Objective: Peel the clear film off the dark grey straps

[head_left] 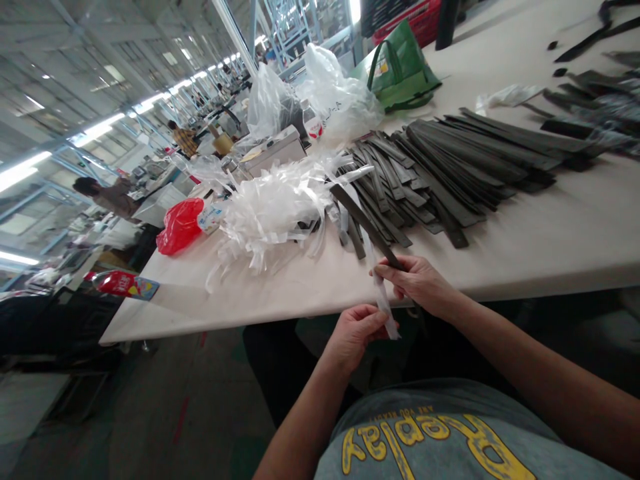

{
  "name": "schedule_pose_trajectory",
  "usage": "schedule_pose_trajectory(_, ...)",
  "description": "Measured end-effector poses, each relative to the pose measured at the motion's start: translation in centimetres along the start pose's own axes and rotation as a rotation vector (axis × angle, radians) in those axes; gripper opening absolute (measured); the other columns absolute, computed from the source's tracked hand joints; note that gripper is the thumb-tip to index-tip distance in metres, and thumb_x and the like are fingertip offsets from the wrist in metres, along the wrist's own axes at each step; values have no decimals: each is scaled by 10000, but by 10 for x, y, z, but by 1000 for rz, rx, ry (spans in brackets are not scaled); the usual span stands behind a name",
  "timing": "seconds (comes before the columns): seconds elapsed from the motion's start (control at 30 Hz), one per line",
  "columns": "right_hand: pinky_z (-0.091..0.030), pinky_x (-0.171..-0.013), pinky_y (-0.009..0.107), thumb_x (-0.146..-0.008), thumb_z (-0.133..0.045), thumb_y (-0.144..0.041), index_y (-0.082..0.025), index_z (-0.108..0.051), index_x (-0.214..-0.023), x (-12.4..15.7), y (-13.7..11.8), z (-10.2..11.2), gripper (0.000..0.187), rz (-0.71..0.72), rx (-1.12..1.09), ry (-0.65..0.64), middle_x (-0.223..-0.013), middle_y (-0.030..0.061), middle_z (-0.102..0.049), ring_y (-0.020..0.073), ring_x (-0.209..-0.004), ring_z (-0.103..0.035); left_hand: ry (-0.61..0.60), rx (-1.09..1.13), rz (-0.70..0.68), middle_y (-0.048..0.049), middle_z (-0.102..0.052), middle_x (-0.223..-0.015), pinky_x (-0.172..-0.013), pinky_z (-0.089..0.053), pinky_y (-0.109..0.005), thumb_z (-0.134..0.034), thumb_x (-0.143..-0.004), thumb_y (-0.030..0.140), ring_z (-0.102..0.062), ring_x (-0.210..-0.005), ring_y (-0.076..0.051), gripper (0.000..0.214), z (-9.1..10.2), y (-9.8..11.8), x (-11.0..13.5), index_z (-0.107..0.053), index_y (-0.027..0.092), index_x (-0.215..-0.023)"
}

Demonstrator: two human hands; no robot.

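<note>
Just past the table's front edge, my left hand (356, 331) pinches the lower end of a translucent white plastic strip (384, 299). My right hand (417, 283) is closed around a dark grey fabric-like strip (365, 225), which slants up and left over the table. The white strip runs beside the dark one and passes by my right fingers; whether they also grip it I cannot tell. Behind my hands lies a fanned pile of similar dark strips (465, 167). Left of that pile is a tangled heap of white plastic strips (275, 213).
The pale table (550, 247) has a red plastic bag (180, 225) and a red-labelled bottle (123, 285) at its left. Clear plastic bags (340, 93), a grey box (280, 150) and a green bag (403, 70) stand at the back. Other people work far off at left.
</note>
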State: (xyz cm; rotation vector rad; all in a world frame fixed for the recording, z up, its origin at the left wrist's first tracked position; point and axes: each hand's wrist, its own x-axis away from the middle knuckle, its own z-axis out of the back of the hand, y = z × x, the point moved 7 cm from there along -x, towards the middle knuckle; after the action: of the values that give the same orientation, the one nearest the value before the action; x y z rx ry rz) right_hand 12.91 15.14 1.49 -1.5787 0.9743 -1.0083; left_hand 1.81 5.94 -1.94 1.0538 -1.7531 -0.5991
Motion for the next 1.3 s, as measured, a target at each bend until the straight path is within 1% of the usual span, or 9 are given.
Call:
schedule_pose_trajectory(0.13, -347, -340, 178, -664, -711, -594, -153, -623, -812, 3, 2, 0, 473, -10, 28, -15, -750, 10, -644, 31, -396, -418, 48, 14, -36, -37, -696, -713, -651, -488, -237, -865, -546, 384, -603, -607, -109, 373, 2, 4, 0, -622, 125, -658)
schedule_pose_trajectory(0.23, -321, -331, 175, -679, -726, -556, -158, -608, -845, 9, 7, -5, 448, -38, 59, -69, -649, -24, -586, 39, -379, -415, 44, 32, -48, -28, -683, -712, -638, -482, -236, -857, -561, 389, -588, -605, -102, 372, 2, 4, -2, -610, 129, -659)
schedule_pose_trajectory(0.4, -367, -375, 178, -687, -730, -503, -158, -574, -779, 17, 19, -12, 390, -45, 106, -179, -585, -32, -532, 67, -442, -451, 109, 40, -67, 8, -636, -639, -592, -458, -230, -849, -551, 451, -551, -547, -83, 412, 6, 0, -4, -604, 138, -658)
schedule_pose_trajectory(0.57, -361, -402, 180, -755, -659, -474, -172, -544, -804, 18, 20, -13, 327, -1, 188, -227, -623, -31, -523, 79, -489, -466, 109, 85, -84, -6, -672, -706, -691, -489, -266, -863, -545, 394, -623, -630, -117, 393, 3, -2, -6, -611, 137, -703)
schedule_pose_trajectory(0.7, -399, -489, 206, -773, -641, -440, -163, -558, -728, 22, 11, -16, 292, 52, 309, -322, -606, -20, -520, 97, -541, -486, 87, 129, -113, 0, -687, -740, -701, -476, -256, -878, -524, 336, -649, -682, -134, 428, -1, 0, -5, -611, 152, -803)
schedule_pose_trajectory(0.8, -361, -498, 209, -792, -604, -414, -162, -573, -705, 23, 4, -14, 268, 100, 431, -340, -590, -19, -510, 100, -547, -458, 44, 70, -112, 6, -674, -722, -676, -455, -229, -870, -544, 318, -612, -642, -105, 406, -2, 0, -4, -614, 147, -810)
schedule_pose_trajectory(1.0, -240, -490, 223, -779, -584, -384, -171, -528, -606, 24, -11, -10, 280, 201, 681, -365, -526, -42, -414, 89, -509, -357, 37, -134, -131, 30, -618, -645, -606, -408, -210, -878, -514, 361, -526, -585, -81, 406, 4, -2, -6, -612, 148, -736)
schedule_pose_trajectory(1.17, -195, -511, 245, -771, -605, -328, -179, -557, -608, 28, -20, -17, 226, 275, 832, -408, -514, -40, -445, 90, -500, -342, -75, -263, -108, 17, -592, -621, -590, -381, -228, -849, -545, 433, -484, -568, -84, 390, -2, -3, -8, -664, 133, -714)
schedule_pose_trajectory(1.3, -196, -517, 250, -771, -612, -328, -182, -551, -603, 27, -22, -19, 231, 301, 874, -399, -511, -32, -474, 96, -501, -351, -95, -325, -38, -13, -612, -589, -631, -417, -259, -815, -582, 475, -514, -568, -111, 377, -4, -4, -6, -696, 124, -649)
